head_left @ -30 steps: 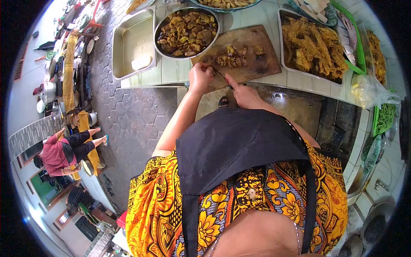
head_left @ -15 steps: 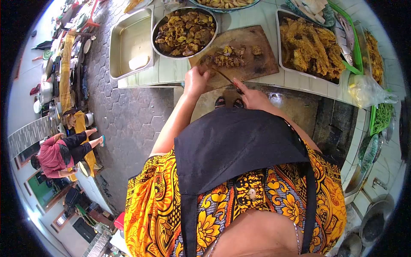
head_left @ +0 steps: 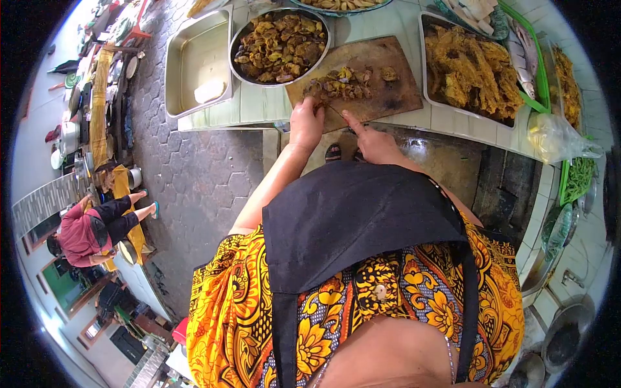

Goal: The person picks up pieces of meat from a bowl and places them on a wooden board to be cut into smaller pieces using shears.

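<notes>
On the wooden cutting board [head_left: 394, 58] lies a heap of chopped browned meat [head_left: 352, 83], with a separate chunk [head_left: 389, 74] to its right. My left hand [head_left: 306, 124] is closed at the board's near left corner, its fingertips pinching a piece of meat that they mostly cover. My right hand [head_left: 376, 143] grips a knife [head_left: 337, 114], index finger stretched along its back. The blade points up and left toward my left fingertips; the handle is largely hidden in my palm.
Behind the board stands a round bowl of meat pieces [head_left: 279, 48], beside a metal tray [head_left: 197, 61] holding a white item. To the right are a tray of fried food [head_left: 469, 71], a fish [head_left: 522, 55] and a plastic bag [head_left: 556, 137]. A person [head_left: 87, 233] stands far left.
My left hand has shifted right and slightly up along the board. My right hand has drawn a little left, bringing the knife closer to the left fingers.
</notes>
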The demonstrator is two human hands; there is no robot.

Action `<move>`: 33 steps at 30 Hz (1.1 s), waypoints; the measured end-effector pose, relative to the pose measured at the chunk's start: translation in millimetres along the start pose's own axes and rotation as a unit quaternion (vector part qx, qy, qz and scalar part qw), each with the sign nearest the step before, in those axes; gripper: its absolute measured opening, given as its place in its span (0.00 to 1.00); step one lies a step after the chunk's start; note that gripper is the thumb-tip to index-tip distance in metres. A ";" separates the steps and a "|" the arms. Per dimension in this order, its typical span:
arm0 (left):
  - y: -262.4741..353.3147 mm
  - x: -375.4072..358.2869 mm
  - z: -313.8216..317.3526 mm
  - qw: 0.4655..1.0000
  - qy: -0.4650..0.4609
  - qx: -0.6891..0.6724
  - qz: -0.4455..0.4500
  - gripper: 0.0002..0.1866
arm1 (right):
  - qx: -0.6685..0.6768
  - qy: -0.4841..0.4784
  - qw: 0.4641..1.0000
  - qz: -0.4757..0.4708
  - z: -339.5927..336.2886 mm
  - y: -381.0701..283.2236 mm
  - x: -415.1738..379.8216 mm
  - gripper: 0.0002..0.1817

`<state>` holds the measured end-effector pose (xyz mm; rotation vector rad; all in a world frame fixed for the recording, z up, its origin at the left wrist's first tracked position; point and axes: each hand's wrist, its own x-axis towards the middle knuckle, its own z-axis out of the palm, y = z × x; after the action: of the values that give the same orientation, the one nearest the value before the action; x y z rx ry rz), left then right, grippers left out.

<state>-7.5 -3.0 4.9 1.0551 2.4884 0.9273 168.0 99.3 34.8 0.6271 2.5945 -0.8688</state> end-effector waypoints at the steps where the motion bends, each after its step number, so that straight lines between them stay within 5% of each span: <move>1: 0.2 -0.5 0.7 1.000 0.001 0.000 -0.001 0.09 | -0.001 -0.001 1.000 -0.001 0.0 -0.1 0.0 0.44; 13: 6.4 0.1 0.0 0.999 0.036 -0.008 0.000 0.07 | -0.039 -0.001 0.999 -0.016 -2.0 -0.9 8.2 0.45; 19: 2.0 0.7 1.5 0.999 0.043 -0.009 -0.005 0.05 | -0.023 -0.093 0.995 0.040 -17.9 7.7 -20.5 0.46; 27: -1.7 -1.5 0.0 0.999 0.034 -0.002 -0.005 0.09 | 0.067 0.015 0.998 -0.012 -11.5 4.2 -10.7 0.44; 33: -3.2 -0.5 2.3 1.000 0.020 0.003 -0.021 0.09 | 0.045 -0.013 0.999 -0.014 -1.7 -5.0 1.2 0.41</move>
<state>-7.8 -4.0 1.1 0.9913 2.5368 0.9394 164.2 97.1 37.9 0.6026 2.5586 -1.0016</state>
